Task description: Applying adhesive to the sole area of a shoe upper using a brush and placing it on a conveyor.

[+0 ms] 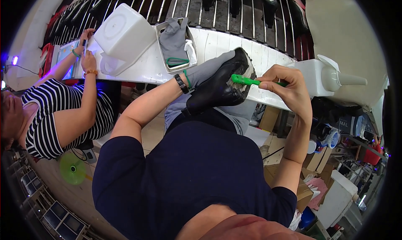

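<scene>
A black boot [213, 89] is tilted above the near edge of the white bench, its pale, rough underside turned toward the right. Wearing a grey glove with a green cuff, my left hand [207, 70] is closed on the boot; its fingertips are hidden behind the boot. My bare right hand [287, 85] pinches a small green brush [246, 80] by its handle. The brush's head lies against the boot's underside, and its bristles are hidden from this view.
Beyond the white bench [213, 43], a roller conveyor [171, 7] carries several black boots. A white box [178, 66] holds grey gloves. White plastic jugs [123, 30] stand left and right. A co-worker in a striped shirt [63, 114] sits at the left. Cardboard boxes [270, 118] are below, right.
</scene>
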Available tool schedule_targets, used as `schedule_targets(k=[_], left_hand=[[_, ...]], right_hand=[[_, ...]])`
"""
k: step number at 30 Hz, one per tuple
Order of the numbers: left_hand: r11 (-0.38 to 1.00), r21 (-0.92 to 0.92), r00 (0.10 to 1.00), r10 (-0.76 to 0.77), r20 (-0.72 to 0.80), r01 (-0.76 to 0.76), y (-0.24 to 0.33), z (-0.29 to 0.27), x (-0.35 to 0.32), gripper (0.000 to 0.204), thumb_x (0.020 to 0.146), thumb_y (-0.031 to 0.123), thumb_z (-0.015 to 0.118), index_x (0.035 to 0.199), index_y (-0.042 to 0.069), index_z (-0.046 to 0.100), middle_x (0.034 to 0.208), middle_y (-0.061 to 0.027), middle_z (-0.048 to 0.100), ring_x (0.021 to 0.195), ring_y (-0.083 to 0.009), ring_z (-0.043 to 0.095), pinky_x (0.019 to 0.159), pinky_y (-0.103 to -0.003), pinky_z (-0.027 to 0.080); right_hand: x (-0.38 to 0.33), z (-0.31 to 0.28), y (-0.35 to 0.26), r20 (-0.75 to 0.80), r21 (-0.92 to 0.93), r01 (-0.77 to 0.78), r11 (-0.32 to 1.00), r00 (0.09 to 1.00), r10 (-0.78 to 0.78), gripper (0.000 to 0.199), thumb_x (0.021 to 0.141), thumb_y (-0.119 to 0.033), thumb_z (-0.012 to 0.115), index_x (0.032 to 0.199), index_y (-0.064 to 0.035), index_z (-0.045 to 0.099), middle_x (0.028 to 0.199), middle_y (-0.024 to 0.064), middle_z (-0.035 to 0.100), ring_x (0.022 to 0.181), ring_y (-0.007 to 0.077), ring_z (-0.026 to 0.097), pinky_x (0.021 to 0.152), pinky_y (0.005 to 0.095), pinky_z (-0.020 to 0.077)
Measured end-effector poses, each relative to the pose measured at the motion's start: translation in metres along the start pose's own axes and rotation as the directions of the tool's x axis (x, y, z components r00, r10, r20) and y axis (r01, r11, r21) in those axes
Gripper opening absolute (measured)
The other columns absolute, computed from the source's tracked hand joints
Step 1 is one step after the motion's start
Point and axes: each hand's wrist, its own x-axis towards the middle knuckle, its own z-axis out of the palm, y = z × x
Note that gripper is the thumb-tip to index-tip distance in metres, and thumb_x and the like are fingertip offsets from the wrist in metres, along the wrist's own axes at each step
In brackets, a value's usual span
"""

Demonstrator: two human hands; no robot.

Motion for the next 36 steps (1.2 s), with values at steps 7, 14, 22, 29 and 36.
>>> schedule_targets(k=[7, 14, 22, 29, 36], left_hand=[[0.97, -0.234, 0.982, -0.1, -0.16, 0.061, 0.005, -0.006, 0.0, 0.056, 0.099, 0.047, 0.046, 0.131, 0.002, 0.053, 0.121, -0.0083, 0.062, 0.1, -0.0131, 0.063, 0.091, -0.027, 0.05], [0.964, -0.244, 0.968, -0.157, -0.194, 0.108, 0.011, -0.002, -0.001, 0.052, 0.097, 0.048, 0.05, 0.116, 0.001, 0.063, 0.107, -0.0057, 0.067, 0.088, -0.0096, 0.062, 0.08, -0.024, 0.051], [0.971, -0.185, 0.976, -0.178, -0.122, 0.154, 0.001, -0.002, -0.002, 0.053, 0.1, 0.045, 0.044, 0.128, 0.002, 0.056, 0.12, -0.0072, 0.063, 0.1, -0.0114, 0.062, 0.091, -0.025, 0.05], [0.982, -0.096, 0.97, -0.178, -0.163, 0.164, 0.002, -0.007, 0.0, 0.052, 0.101, 0.044, 0.042, 0.126, 0.001, 0.058, 0.117, -0.0057, 0.064, 0.098, -0.0101, 0.062, 0.088, -0.025, 0.051], [0.998, 0.014, 0.97, -0.053, -0.238, 0.058, -0.001, -0.01, 0.004, 0.058, 0.1, 0.048, 0.043, 0.123, -0.003, 0.06, 0.112, -0.0064, 0.065, 0.096, -0.0101, 0.059, 0.09, -0.025, 0.046]], right_hand=[[0.003, -0.003, 0.011, -0.083, -0.031, -0.125, 0.992, 0.989, 0.122, 0.01, 0.079, -0.012, 0.077, 0.081, -0.0024, 0.073, 0.075, 0.0013, 0.068, 0.063, 0.0061, 0.052, 0.055, 0.0242, 0.0357], [0.006, -0.014, 0.006, 0.144, 0.053, 0.004, 0.999, 0.99, -0.011, 0.011, 0.073, 0.0, 0.077, 0.08, 0.0037, 0.07, 0.075, 0.007, 0.067, 0.07, 0.0128, 0.061, 0.064, 0.0251, 0.0466], [0.009, -0.028, 0.003, 0.304, 0.029, 0.092, 0.995, 0.948, -0.096, 0.012, 0.07, -0.001, 0.08, 0.077, 0.0031, 0.07, 0.074, 0.0079, 0.067, 0.07, 0.0149, 0.063, 0.063, 0.0266, 0.0473], [0.008, -0.014, -0.001, 0.158, -0.096, -0.079, 0.992, 0.983, 0.094, 0.009, 0.074, -0.002, 0.077, 0.08, 0.0028, 0.071, 0.075, 0.0074, 0.068, 0.071, 0.0113, 0.062, 0.064, 0.0255, 0.0459], [-0.001, -0.013, 0.018, 0.019, -0.037, -0.053, 0.998, 0.998, 0.053, 0.008, 0.077, -0.005, 0.076, 0.081, 0.0014, 0.072, 0.075, 0.0057, 0.069, 0.069, 0.0099, 0.06, 0.063, 0.0245, 0.044]])
